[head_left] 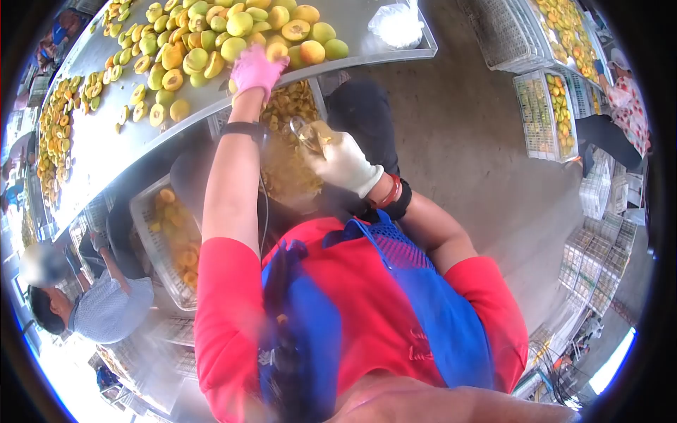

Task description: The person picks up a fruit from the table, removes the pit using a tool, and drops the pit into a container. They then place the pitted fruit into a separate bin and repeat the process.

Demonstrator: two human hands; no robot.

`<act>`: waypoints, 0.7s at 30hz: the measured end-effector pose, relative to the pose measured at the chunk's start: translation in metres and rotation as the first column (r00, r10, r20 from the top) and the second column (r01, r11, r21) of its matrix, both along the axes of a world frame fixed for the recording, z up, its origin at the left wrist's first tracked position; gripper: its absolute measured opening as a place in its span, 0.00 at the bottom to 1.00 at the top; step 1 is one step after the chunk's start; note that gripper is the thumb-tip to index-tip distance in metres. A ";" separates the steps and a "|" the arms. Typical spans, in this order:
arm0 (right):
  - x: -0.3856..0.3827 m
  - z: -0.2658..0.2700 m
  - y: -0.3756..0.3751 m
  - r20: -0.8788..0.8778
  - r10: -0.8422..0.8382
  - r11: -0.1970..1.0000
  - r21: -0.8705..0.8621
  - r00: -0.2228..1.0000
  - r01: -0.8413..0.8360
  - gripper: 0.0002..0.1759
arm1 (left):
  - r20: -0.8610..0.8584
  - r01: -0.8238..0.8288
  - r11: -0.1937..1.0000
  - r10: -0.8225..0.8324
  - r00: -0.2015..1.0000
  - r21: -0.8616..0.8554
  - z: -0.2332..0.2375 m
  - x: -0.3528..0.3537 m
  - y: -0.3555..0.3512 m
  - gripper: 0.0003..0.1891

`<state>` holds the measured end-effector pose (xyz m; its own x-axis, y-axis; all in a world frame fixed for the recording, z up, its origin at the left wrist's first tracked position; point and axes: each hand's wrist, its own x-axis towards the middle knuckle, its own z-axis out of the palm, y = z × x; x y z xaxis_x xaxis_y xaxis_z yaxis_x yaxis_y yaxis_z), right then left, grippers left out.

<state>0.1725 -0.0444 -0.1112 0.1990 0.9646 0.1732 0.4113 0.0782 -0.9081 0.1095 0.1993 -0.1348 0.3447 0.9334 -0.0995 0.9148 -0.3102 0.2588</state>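
My left hand (pixel 257 69), in a pink glove, is over the near edge of the metal table (pixel 367 65). Its fingers reach among halved yellow-green peaches (pixel 240 25) and touch a peach half (pixel 277 51); whether they close round it is hard to see. My right hand (pixel 342 158), in a white glove with brownish-stained fingers, is closed round a metal loop tool (pixel 299 128). Below both hands, a crate (pixel 317 95) holds many yellow fruit scraps (pixel 293 169).
A white crate of orange fruit (pixel 161 247) stands by my left leg. A white plastic bag (pixel 396 28) lies at the table's right end. Fruit-filled crates (pixel 539 116) stand across the floor. One person (pixel 106 303) sits at left, another (pixel 624 106) at right.
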 end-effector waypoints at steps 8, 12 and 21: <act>0.003 0.008 0.010 0.034 -0.028 0.994 0.102 0.999 0.024 0.16 | 0.753 0.103 0.978 0.069 0.655 -0.180 0.009 -0.044 -0.024 0.31; -0.007 0.019 0.019 0.049 -0.010 0.980 0.201 0.999 0.000 0.19 | 0.865 0.341 0.827 0.302 0.399 -0.447 0.037 -0.079 -0.065 0.26; -0.040 0.033 0.013 0.151 0.076 0.991 0.102 0.986 -0.092 0.16 | 0.928 0.195 0.955 0.148 0.341 -0.224 0.074 -0.112 -0.151 0.20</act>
<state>0.1326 -0.0318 -0.0780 0.0829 0.9509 0.2983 0.5271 0.2122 -0.8228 -0.0028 0.0480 -0.0608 0.3911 0.9168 0.0813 0.0132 -0.0939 0.9955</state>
